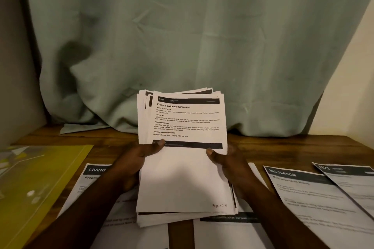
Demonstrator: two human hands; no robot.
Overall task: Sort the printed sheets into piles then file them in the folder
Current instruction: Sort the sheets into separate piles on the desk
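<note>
Head view: a thick stack of white printed sheets (182, 147) is held up over the brown wooden table (283, 147) while the top page is read.

The sorting step is judged to be in hand: piles are already begun on the table, a white sheet headed "LIVING" (95, 176) at the left and a white sheet headed "MULTI-ROOM" (303, 194) at the right, and the yellow plastic folder (40, 178) is left lying at the far left. The stack is gripped at its left edge by the left hand (131, 166) and at its right edge by the right hand (228, 166), thumbs pressed on the top page, both forearms raised. Next, the top sheet, titled "Prepare bedtime environment", would need to be peeled off singly and laid on its matching pile.
</note>
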